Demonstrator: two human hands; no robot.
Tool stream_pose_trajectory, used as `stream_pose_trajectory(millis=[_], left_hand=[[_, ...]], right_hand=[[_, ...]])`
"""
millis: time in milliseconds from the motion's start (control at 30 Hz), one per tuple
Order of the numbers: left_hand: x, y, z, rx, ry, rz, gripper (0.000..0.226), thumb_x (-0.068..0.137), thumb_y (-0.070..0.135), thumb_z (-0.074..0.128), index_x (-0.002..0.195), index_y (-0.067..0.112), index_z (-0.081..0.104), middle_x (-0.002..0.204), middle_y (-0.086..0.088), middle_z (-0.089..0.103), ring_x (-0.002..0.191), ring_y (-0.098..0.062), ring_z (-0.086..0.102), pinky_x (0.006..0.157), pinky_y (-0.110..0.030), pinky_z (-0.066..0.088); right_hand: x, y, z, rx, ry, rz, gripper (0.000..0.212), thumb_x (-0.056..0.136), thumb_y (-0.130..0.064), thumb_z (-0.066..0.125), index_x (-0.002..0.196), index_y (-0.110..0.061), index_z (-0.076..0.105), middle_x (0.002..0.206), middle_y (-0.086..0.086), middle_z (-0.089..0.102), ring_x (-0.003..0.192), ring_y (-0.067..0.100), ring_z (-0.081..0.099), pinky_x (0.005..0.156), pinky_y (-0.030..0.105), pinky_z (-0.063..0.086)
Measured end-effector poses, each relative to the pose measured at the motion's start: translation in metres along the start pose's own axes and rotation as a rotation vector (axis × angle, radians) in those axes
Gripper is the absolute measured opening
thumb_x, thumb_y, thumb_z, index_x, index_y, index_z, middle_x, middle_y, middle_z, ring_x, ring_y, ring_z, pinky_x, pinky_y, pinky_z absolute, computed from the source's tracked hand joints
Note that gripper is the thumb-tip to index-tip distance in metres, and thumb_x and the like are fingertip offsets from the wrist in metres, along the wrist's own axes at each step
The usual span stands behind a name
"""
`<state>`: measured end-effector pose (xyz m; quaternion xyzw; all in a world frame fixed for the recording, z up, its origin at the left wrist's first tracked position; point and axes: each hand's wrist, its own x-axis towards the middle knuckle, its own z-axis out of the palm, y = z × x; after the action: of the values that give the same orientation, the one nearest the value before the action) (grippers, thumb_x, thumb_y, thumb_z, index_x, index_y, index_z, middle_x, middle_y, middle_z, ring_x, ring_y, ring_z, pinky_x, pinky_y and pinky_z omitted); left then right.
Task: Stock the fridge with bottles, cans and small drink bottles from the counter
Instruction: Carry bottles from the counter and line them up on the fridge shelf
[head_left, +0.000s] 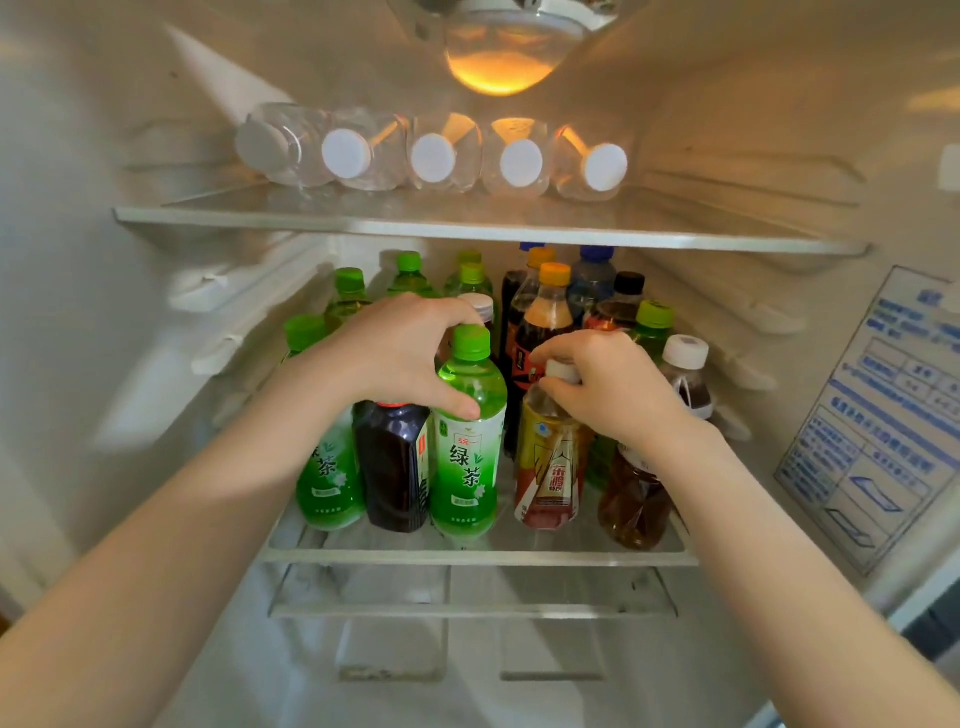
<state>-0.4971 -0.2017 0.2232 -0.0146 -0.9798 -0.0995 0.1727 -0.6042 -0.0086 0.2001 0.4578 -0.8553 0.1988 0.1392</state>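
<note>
— Green tea bottle (467, 441), front of the middle shelf (597, 557): the left hand (400, 353) is curled round its shoulder.
— And the right hand (608, 384) pinches the yellow-labelled bottle (548, 467) beside it by the cap.
— Tight row. Push either in carelessly and it may knock a neighbour over, or tip off the front edge.

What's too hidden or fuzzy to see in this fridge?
In the head view:
- Cap of the dark bottle: under the left hand.
- Top of the amber bottle: under the right hand.
- Labels of the back-row bottles: behind the front row.
- The wall sticker text: too blurred.
- The counter: outside the frame.
</note>
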Motion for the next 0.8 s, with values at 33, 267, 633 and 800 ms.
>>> stream_pose_trajectory(millis=[33,267,633,800], left_hand=[[0.0,0.001,0.0,0.008,-0.002,-0.004,0.07,0.055,0.052,0.084,0.118,0.034,0.056,0.126,0.027,0.052,0.094,0.011,0.039,0.072,-0.014,0.032],[-0.007,-0.002,-0.009,-0.064,-0.072,-0.089,0.08,0.063,0.066,0.073,0.133,0.04,0.043,0.113,0.04,0.047,0.101,0.0,0.051,0.08,-0.024,0.044],[0.004,-0.028,-0.034,-0.254,0.128,-0.268,0.022,0.095,0.034,0.048,0.102,0.024,0.066,0.101,0.007,0.068,0.096,-0.014,0.062,0.09,-0.036,0.049],[0.024,-0.037,-0.033,-0.219,0.031,-0.292,0.008,0.09,0.038,0.056,0.093,0.037,0.064,0.082,0.026,0.057,0.079,0.006,0.052,0.062,-0.015,0.036]], right_hand=[[0.0,-0.001,0.0,0.009,-0.001,0.005,0.032,0.09,-0.02,0.059,0.122,-0.023,0.061,0.122,0.001,0.063,0.11,0.019,0.058,0.089,0.038,0.052],[0.0,-0.003,-0.001,-0.018,-0.023,0.027,0.034,0.089,-0.021,0.059,0.123,-0.021,0.059,0.122,0.002,0.061,0.111,0.019,0.056,0.088,0.033,0.051],[0.012,-0.029,-0.011,0.157,0.151,-0.084,0.033,0.09,-0.033,0.056,0.121,-0.021,0.061,0.111,-0.004,0.067,0.098,0.012,0.063,0.08,0.03,0.052],[0.025,-0.044,-0.004,0.172,0.017,-0.15,0.044,0.086,-0.045,0.059,0.123,-0.021,0.058,0.114,-0.005,0.065,0.091,0.01,0.063,0.077,0.028,0.05]])
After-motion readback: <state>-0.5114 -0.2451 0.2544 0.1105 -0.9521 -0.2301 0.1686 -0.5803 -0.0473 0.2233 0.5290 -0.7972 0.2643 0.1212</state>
